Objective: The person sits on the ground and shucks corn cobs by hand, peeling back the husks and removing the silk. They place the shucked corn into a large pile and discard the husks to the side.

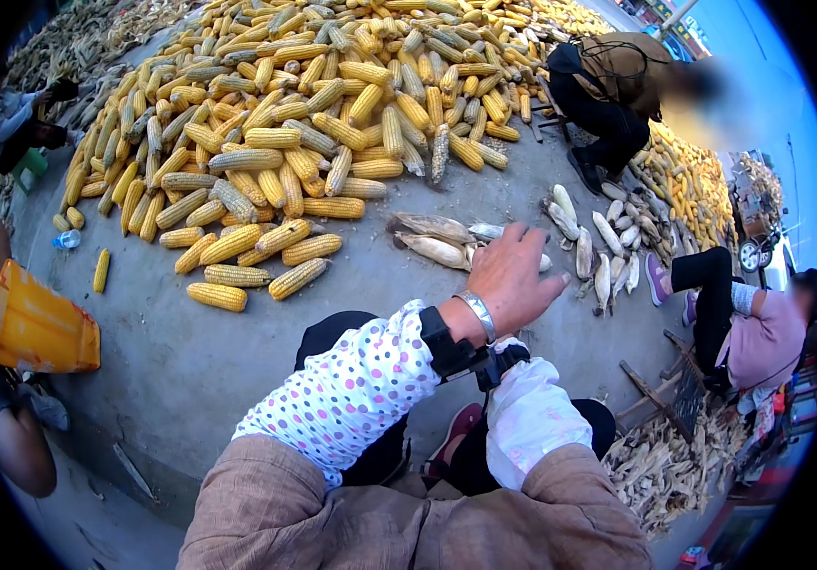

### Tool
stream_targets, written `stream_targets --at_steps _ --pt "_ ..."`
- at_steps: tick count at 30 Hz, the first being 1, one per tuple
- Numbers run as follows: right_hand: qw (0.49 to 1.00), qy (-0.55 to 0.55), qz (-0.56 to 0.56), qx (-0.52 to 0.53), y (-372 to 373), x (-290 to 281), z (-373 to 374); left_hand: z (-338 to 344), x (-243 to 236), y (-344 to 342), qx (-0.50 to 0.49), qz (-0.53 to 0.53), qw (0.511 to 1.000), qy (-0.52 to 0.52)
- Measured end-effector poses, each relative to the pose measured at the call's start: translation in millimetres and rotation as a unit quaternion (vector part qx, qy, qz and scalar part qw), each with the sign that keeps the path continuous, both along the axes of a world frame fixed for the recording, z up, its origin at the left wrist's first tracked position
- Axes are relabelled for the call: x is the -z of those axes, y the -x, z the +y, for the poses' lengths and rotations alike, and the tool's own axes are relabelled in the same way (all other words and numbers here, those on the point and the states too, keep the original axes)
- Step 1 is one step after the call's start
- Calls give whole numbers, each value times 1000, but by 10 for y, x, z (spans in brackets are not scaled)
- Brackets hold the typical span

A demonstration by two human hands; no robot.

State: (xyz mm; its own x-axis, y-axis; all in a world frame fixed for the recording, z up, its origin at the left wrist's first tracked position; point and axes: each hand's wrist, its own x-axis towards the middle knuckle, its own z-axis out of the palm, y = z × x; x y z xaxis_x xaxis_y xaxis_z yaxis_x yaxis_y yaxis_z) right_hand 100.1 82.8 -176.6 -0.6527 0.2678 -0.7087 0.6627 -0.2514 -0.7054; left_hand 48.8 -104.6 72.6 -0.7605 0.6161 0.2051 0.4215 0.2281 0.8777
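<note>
My left hand (pixel 508 277) reaches forward with its fingers apart and nothing visible in it. A silver bracelet (pixel 477 315) and a black strap are on its wrist, above a dotted sleeve. Just beyond and beside its fingers lie several pale corn ears in husks (pixel 435 249) on the ground, partly covered by the hand. My right forearm, in a white sleeve (pixel 532 418), crosses behind the left wrist. Only a little of my right hand (pixel 509 344) shows there, above a black wrist strap; its fingers are hidden.
A large heap of yellow corn cobs (pixel 332 123) rises ahead. More husked ears (pixel 608 233) lie at right, near a bending person (pixel 617 85). Another person (pixel 760 337) sits at far right by loose husks (pixel 684 465). At left are a yellow bucket (pixel 43 323) and someone's bare legs.
</note>
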Motion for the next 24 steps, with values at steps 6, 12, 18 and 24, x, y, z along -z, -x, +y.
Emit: stream_targets --at_steps 6,12,18,24 --pt "996 -70 -47 -27 -282 614 103 107 3 -45 21 23 999 36" --pt "966 -225 -108 -69 -365 526 6 56 100 190 -8 12 999 38" --pt "866 -451 -63 -207 -579 814 -49 34 197 410 -26 -7 998 56" --pt "861 -433 -110 -242 -622 689 -38 58 221 441 -19 6 997 69"
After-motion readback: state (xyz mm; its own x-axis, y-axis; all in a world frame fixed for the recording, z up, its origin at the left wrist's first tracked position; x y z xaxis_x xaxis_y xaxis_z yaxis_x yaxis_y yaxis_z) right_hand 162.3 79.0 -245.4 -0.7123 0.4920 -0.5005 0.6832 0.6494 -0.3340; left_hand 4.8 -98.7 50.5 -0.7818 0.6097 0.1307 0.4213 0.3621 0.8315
